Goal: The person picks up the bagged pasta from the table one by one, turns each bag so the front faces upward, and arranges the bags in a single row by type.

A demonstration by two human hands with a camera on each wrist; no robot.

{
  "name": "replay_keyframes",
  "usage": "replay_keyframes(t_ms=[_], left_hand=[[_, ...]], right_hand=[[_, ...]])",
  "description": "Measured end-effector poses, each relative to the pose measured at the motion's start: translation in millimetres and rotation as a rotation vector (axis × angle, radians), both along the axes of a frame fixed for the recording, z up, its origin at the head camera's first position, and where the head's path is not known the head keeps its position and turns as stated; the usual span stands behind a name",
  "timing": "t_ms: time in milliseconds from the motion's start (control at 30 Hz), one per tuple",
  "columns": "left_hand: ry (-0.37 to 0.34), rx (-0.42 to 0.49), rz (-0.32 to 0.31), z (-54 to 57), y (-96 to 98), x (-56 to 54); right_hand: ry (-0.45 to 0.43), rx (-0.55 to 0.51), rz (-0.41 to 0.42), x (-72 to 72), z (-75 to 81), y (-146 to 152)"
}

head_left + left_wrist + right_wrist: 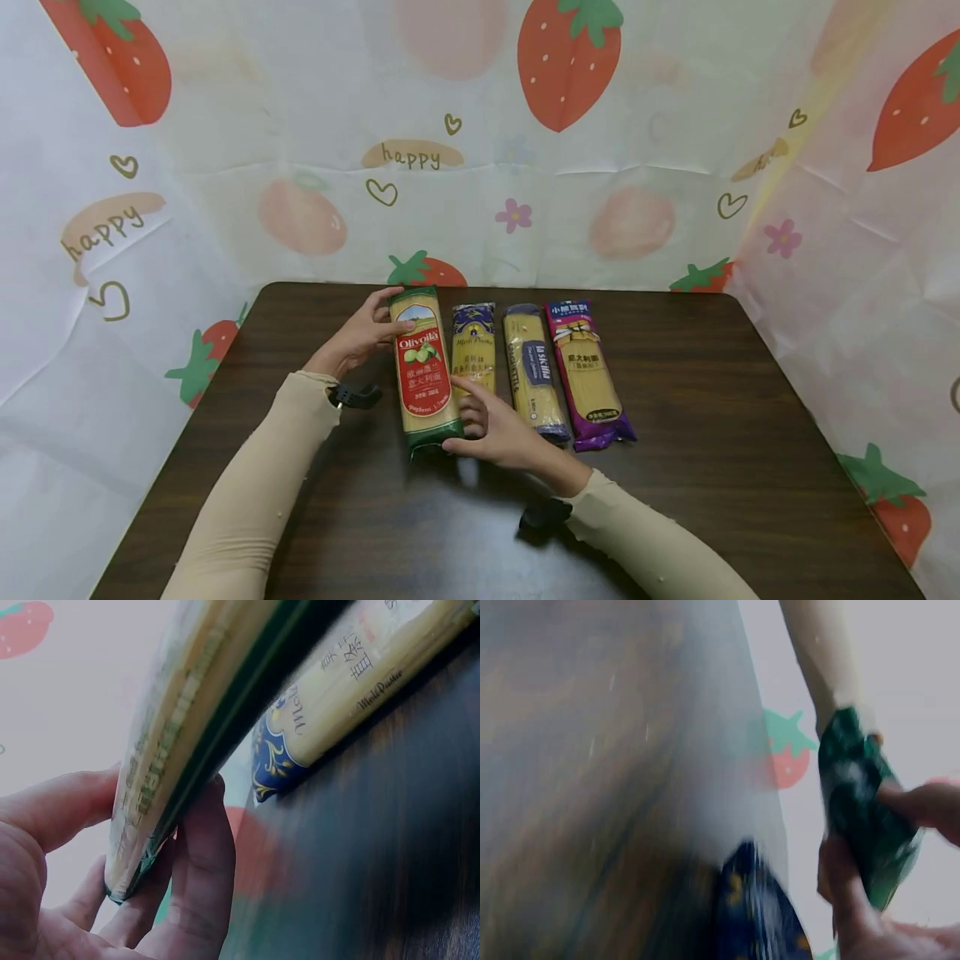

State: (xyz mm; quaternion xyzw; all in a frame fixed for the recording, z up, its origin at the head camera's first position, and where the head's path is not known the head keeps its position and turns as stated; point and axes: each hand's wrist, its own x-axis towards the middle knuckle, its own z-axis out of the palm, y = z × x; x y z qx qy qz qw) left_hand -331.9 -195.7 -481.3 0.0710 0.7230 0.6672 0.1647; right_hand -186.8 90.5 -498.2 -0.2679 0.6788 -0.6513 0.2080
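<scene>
A green-ended spaghetti pack with a red label [423, 375] is held above the dark table, left of the other packs. My left hand [367, 333] grips its upper left part, thumb across the front and fingers behind, as the left wrist view shows. Around the lower right end is my right hand [498, 429]; in the right wrist view its thumb and fingers pinch the green wrapper end [862, 802]. Just right of the held pack lies a spaghetti pack with blue ends [474, 342], partly hidden by the right hand.
Farther right lie a spaghetti pack with a dark blue label [536, 367] and a purple-and-pink spaghetti pack [588, 375], side by side on the brown table [697, 442]. A white strawberry-print cloth [480, 225] stands around the table's back and sides.
</scene>
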Motion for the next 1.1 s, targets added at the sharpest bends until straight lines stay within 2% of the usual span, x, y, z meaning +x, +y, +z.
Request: replay_keyframes(t_ms=[300, 567, 900, 1100], left_hand=[[-0.017, -0.058, -0.009, -6.8, -3.9, -7.1], [-0.033, -0.122, -0.029, -10.9, -6.4, -13.9], [-0.027, -0.181, -0.076, -22.4, -6.4, -20.8], [-0.022, -0.195, -0.085, -23.5, -4.7, -21.4]], right_hand=[[-0.059, 0.120, -0.114, 3.8, -0.8, -26.7], [-0.047, 0.215, -0.168, 0.8, -2.9, -39.9], [-0.014, 0.406, -0.202, 0.6, -3.6, -50.2], [0.018, 0.503, -0.201, -3.4, -3.8, -56.0]])
